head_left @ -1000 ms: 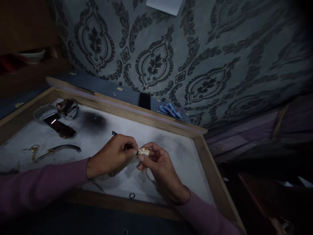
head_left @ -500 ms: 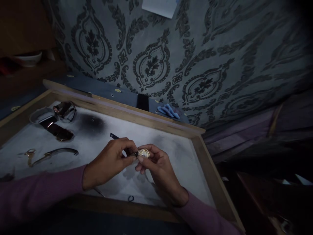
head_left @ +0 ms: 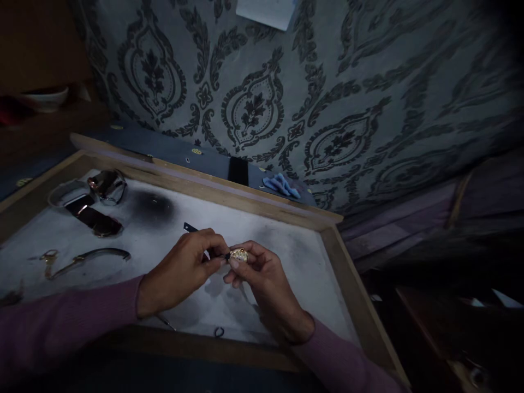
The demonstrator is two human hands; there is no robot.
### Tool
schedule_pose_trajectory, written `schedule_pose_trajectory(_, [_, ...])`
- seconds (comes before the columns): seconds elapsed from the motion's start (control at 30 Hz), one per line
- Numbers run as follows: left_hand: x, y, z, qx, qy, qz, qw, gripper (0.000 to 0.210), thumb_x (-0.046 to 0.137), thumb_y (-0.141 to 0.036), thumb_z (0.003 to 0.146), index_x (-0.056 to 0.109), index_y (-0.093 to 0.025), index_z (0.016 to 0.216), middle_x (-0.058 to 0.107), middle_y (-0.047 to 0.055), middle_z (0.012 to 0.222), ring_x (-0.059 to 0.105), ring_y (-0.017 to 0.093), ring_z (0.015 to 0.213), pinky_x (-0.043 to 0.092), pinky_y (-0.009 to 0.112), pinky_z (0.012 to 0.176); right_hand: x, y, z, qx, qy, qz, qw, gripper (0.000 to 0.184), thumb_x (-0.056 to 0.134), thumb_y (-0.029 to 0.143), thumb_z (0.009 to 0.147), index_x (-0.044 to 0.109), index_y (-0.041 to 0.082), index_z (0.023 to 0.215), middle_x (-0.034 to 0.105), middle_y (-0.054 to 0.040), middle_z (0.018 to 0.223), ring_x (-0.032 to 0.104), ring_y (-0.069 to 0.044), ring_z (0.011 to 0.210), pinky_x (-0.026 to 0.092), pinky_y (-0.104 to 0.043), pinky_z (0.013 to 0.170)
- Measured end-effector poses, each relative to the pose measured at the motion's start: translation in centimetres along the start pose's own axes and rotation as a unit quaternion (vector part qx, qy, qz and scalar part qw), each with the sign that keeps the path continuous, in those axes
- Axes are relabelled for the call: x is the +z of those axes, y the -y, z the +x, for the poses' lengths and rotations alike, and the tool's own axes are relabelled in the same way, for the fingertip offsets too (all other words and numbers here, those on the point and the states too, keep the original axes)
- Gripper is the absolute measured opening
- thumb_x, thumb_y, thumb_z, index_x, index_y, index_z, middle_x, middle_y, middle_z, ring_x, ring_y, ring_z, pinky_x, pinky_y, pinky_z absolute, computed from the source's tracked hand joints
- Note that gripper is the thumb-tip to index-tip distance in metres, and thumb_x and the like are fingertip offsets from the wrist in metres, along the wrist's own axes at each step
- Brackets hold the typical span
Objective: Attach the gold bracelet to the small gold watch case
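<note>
In the middle of the head view I hold a small watch with a gold-coloured, shiny case point(head_left: 239, 255). My right hand point(head_left: 266, 275) is closed, with thumb and fingers pinching the case from the right. My left hand point(head_left: 184, 268) is closed too, its thumb and fingertips gripping the dark strap close to the case. A dark strap end point(head_left: 189, 227) with a hole sticks out behind my left hand. Both hands are just above the white tray floor, fingertips nearly touching each other. The far side of the watch is hidden by my fingers.
A wooden-rimmed tray point(head_left: 347, 262) surrounds the work area. At its left lie several watches point(head_left: 93, 215) and a gold-and-black watch strap point(head_left: 88, 256). Near the front edge are a small dark ring point(head_left: 219, 332) and a thin tool point(head_left: 167, 323). A blue cloth point(head_left: 281, 185) lies beyond the back rim.
The watch case has tilted slightly between my fingers and sits a touch further left. Both hands keep their grip; the whole view has shifted slightly.
</note>
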State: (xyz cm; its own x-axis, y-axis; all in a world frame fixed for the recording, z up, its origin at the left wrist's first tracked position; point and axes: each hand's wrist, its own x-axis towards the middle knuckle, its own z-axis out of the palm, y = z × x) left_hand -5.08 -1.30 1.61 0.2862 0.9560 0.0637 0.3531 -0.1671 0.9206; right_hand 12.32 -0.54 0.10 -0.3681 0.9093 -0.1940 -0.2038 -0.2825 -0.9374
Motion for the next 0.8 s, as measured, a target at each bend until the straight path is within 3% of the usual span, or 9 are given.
schedule_pose_trajectory(0.3, [-0.30, 0.05, 0.29, -0.005, 0.012, -0.017, 1.000, 0.011, 0.058, -0.011, 0.080, 0.068, -0.016, 0.081, 0.064, 0.000, 0.078, 0.058, 0.015, 0.075, 0.041, 0.029, 0.069, -0.16, -0.19, 0.13, 0.014, -0.005, 0.015, 1.000, 0.018, 0.081, 0.024, 0.072, 0.069, 0.016, 0.082, 0.068, 0.0006, 0.069, 0.064, -0.009, 0.052, 0.045, -0.016, 0.044])
schedule_pose_trajectory(0.8, [-0.53, 0.43, 0.40, -0.013, 0.028, -0.031, 0.999, 0.011, 0.056, -0.019, 0.077, 0.067, -0.017, 0.077, 0.063, -0.001, 0.073, 0.055, 0.014, 0.068, 0.039, 0.026, 0.063, -0.22, -0.49, 0.35, 0.024, -0.010, 0.027, 0.999, 0.018, 0.081, 0.024, 0.070, 0.068, 0.016, 0.080, 0.068, 0.0013, 0.069, 0.063, -0.008, 0.050, 0.044, -0.016, 0.043])
